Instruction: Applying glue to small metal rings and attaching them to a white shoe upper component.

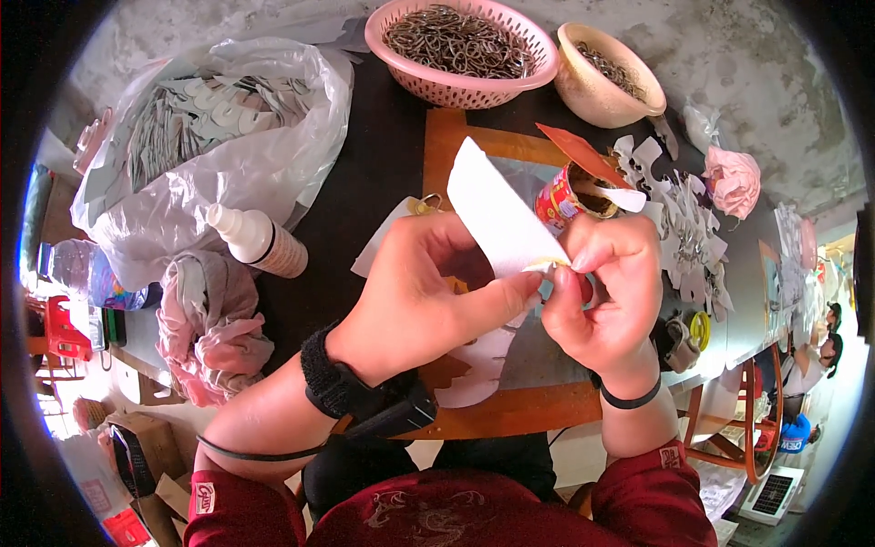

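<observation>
A white, flat piece of sheet material (501, 210), pointed at its top end, stands up between my two hands. My left hand (424, 296) is closed on it, with the thumb along its lower edge. At the lower right corner my right hand (615, 287) pinches it between thumb and fingertips; a small yellowish spot shows there. Behind my left hand lies another white piece (383, 235) with a metal ring at its top. More white cut pieces (476, 372) lie under my hands, partly hidden. A red can (558, 199) holding a white-handled tool (620, 197) stands just beyond my right hand.
A pink basket (465, 87) and a cream bowl (588, 96) hold metal rings. White pieces with rings (679, 228) are heaped at right. To the left are a plastic bag of cut pieces (310, 137), a white bottle (260, 242) and a pinkish cloth (210, 319).
</observation>
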`<state>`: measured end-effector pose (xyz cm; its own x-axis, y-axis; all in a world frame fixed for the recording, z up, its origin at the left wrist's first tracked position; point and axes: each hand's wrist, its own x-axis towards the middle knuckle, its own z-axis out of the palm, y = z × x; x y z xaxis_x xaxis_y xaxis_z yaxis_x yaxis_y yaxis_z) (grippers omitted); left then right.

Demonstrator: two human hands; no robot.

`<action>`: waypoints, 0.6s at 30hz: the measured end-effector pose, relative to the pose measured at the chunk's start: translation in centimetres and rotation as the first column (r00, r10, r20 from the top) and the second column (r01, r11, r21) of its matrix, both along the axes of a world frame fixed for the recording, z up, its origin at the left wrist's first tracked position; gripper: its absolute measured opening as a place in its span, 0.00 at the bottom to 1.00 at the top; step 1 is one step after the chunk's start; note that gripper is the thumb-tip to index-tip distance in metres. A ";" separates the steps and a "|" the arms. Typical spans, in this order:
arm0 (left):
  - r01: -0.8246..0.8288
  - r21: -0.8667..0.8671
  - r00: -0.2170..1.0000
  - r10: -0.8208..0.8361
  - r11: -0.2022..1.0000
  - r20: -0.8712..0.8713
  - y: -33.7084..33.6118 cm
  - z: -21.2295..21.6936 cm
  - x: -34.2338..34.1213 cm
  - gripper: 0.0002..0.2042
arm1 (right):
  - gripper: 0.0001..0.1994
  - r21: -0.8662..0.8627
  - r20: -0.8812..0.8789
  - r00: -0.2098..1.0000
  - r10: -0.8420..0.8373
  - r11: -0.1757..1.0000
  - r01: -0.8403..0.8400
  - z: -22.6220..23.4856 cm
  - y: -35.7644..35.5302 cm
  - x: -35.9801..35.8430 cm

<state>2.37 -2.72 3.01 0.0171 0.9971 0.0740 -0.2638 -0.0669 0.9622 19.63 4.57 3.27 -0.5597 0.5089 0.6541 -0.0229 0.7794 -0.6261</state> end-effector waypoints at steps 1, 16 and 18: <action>0.004 -0.016 1.000 -0.003 1.000 0.020 0.0 0.1 -0.1 0.08 | 0.13 -0.004 -0.013 1.000 0.028 1.000 -0.028 0.0 0.0 -0.1; -0.134 0.712 0.667 0.594 0.690 -0.449 0.9 -0.5 -0.5 0.14 | 0.12 0.038 -0.057 0.998 0.041 0.999 -0.039 0.1 0.5 -0.3; -0.181 0.683 0.712 0.573 0.708 -0.406 1.1 -0.6 -0.4 0.12 | 0.12 0.054 -0.060 0.998 0.035 0.998 -0.032 -0.1 0.5 -0.3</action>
<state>1.99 -1.59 2.45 -0.1179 0.6850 0.7189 0.4776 -0.5956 0.6459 19.36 5.07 3.20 -0.5343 0.4546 0.7127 -0.0862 0.8094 -0.5809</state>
